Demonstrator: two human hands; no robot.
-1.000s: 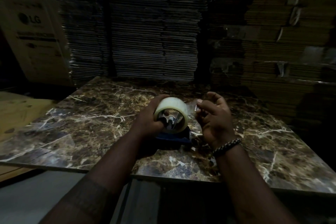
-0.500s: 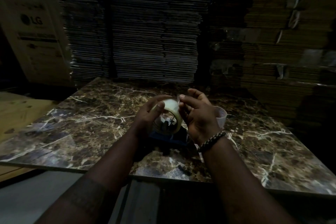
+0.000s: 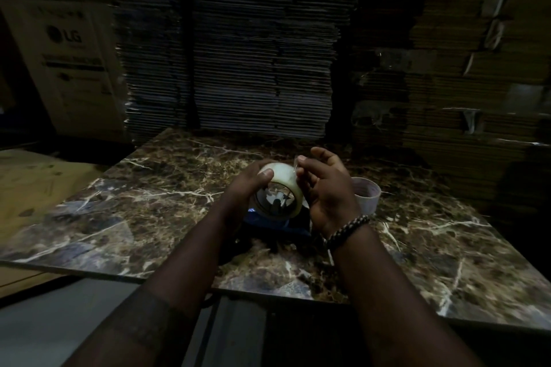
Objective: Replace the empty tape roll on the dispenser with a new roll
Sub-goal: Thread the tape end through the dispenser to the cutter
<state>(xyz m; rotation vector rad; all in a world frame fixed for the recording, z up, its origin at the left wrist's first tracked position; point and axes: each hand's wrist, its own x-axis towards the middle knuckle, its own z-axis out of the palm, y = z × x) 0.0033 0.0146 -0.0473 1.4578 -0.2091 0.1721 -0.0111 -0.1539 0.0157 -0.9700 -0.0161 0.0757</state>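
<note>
Pale translucent tape roll (image 3: 280, 179), blue dispenser (image 3: 268, 222), brown white-veined marble table (image 3: 149, 202), black-and-cream braided bracelet (image 3: 347, 228)

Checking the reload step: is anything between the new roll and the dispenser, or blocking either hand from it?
Nothing visible. The new tape roll sits at the blue dispenser, held by the left hand; the right hand pinches at its top edge. The empty core stands off to the right on the marble table, clear of both.

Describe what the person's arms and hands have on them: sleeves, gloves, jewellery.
Both forearms are bare, with no sleeves in view, and both hands are gloveless. The right hand has a braided bracelet of dark and pale beads or cord around its wrist. The left hand shows no ring or band; the dim light hides finer detail.
</note>
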